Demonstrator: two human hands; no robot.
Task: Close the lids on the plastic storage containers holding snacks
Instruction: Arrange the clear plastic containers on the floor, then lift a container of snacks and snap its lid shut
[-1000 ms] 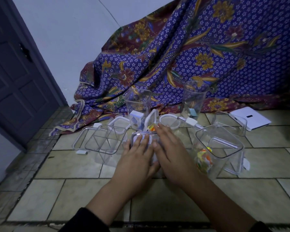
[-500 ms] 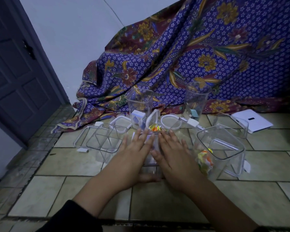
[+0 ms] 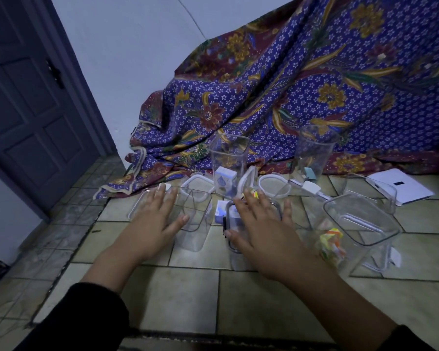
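From the head view: the left hand [image 3: 152, 224] has left the middle container [image 3: 238, 260], where both hands were pressing half a second ago, and now lies spread with straight fingers over a loose clear lid [image 3: 137, 207] on the floor to the left, beside an open empty container [image 3: 194, 225]; whether it touches that lid I cannot tell. The right hand [image 3: 260, 233] stays on the dark-rimmed lid [image 3: 229, 220] of the middle container, palm flat and fingers straight, gripping nothing. I judge that this lid is seated or nearly so and the person is turning to the next one. The open container [image 3: 363, 224] at the right, with bright wrapped snacks [image 3: 331, 243] in it, has no lid on yet, so the task is not finished; two tall clear containers [image 3: 228, 158] and [image 3: 313, 150] stand open behind.

Everything sits on a pale tiled floor [image 3: 183, 302], with no tabletop; a purple floral batik cloth [image 3: 314, 84] hangs down at the back; a flat white box [image 3: 401, 187] lies at the far right; a dark panelled door [image 3: 23, 110] and a pale wall [image 3: 124, 46] close the left side; the light is dim.
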